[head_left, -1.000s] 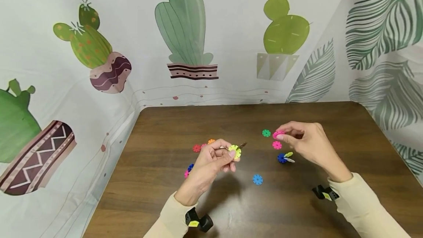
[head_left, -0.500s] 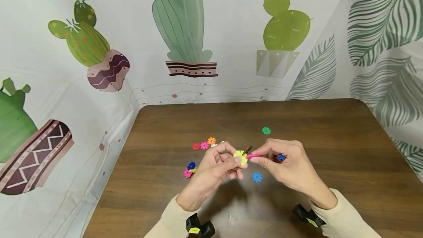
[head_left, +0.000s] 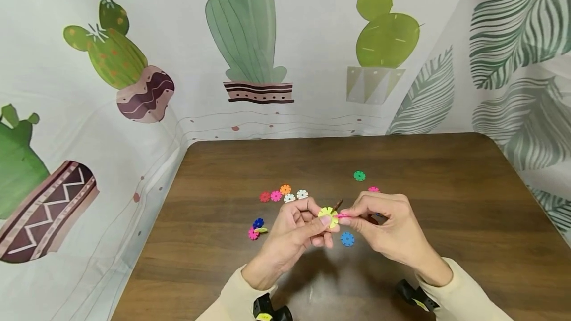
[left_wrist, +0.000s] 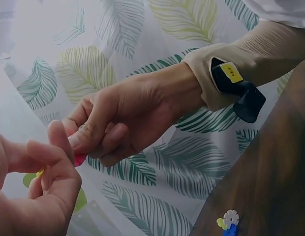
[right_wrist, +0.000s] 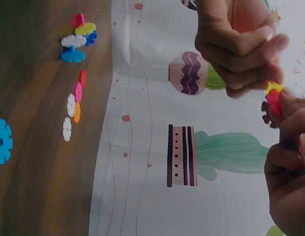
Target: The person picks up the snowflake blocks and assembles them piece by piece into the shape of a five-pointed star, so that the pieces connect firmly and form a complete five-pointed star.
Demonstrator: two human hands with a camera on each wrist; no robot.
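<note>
1. Head view: The left hand [head_left: 296,234] pinches the yellow disc [head_left: 327,211] by thumb and fingers; the right hand [head_left: 388,229] pinches the pink disc [head_left: 343,215]. The hands come together above the table [head_left: 214,261], discs between them. To join the pieces well, the person should probably brace the yellow disc, line up slot with slot, and push straight along the pink disc's plane without twisting. The yellow face looks toward the camera; being round, it has no long axis of its own. The pink disc stands nearly edge-on, its line running left to right, while the brown piece [head_left: 338,205] slants up and rightward.
2. Left wrist view: Fingertips hide most of the join, so seating and axis cannot be told; a light grip near the rim would likely serve.
3. Right wrist view: The pink face shows partly, overlapping yellow, with brown projecting just beside it; keeping fingers off that piece should help.
</note>
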